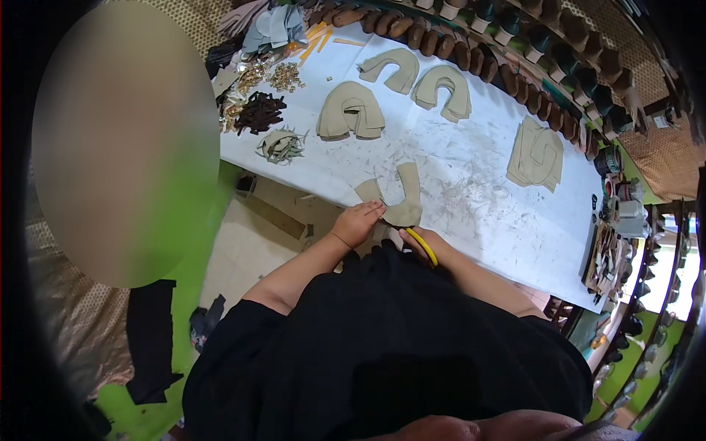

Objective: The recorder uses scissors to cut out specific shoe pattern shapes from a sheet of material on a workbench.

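At the table's front edge lies a beige U-shaped shoe-upper piece [409,195], its curved end toward me. My left hand [357,223] grips this piece at its near left edge, fingers pressed together. My right hand [435,242] is closed on scissors with a yellow handle [422,248]. Their dark blades lie beside the curved end and are mostly hidden, so whether they touch it I cannot tell. Farther back are stacks of similar beige pieces: one [351,110] ahead of my left hand, two [443,92] behind it, and another [535,153] at the right.
The white-covered table [471,213] carries a heap of green-grey scraps [281,145], dark strips [261,112] and gold-coloured hardware [285,76] at the left. Brown shoe forms [462,53] line its back edge. Tools and containers [629,217] crowd the right end.
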The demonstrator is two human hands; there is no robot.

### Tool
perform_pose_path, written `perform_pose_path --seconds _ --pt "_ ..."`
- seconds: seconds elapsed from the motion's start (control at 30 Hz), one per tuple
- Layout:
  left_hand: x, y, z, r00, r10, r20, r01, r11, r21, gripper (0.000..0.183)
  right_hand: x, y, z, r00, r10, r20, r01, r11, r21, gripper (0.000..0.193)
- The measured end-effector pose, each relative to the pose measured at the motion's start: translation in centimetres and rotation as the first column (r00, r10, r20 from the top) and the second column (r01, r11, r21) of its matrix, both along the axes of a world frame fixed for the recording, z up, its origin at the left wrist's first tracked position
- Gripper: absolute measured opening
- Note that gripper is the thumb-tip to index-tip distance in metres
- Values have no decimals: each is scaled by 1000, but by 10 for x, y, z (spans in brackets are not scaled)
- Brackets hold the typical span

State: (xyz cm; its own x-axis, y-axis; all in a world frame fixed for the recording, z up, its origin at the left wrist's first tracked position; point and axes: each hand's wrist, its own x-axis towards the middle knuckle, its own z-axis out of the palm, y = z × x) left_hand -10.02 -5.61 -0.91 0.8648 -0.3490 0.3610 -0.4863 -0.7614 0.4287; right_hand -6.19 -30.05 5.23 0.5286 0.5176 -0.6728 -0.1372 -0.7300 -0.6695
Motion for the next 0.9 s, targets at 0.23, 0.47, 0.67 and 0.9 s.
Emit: perform_pose_path --seconds 0.23,0.47,0.67,0.9 --pt "-2 -3 -5 1000 15 -12 -16 997 -79 30 -11 3 -28 991 -62 123 65 998 -19 72" --pt "-3 -6 1 998 29 -49 -33 995 -89 30 -12 7 -22 988 -48 144 55 997 -47 71" --pt "-4 -6 1 998 20 -54 -25 994 -102 32 -12 9 -12 990 -98 105 101 995 -22 72" --pt "-5 -8 4 999 -15 -50 8 990 -143 36 -12 10 -33 978 -113 173 114 993 3 74"
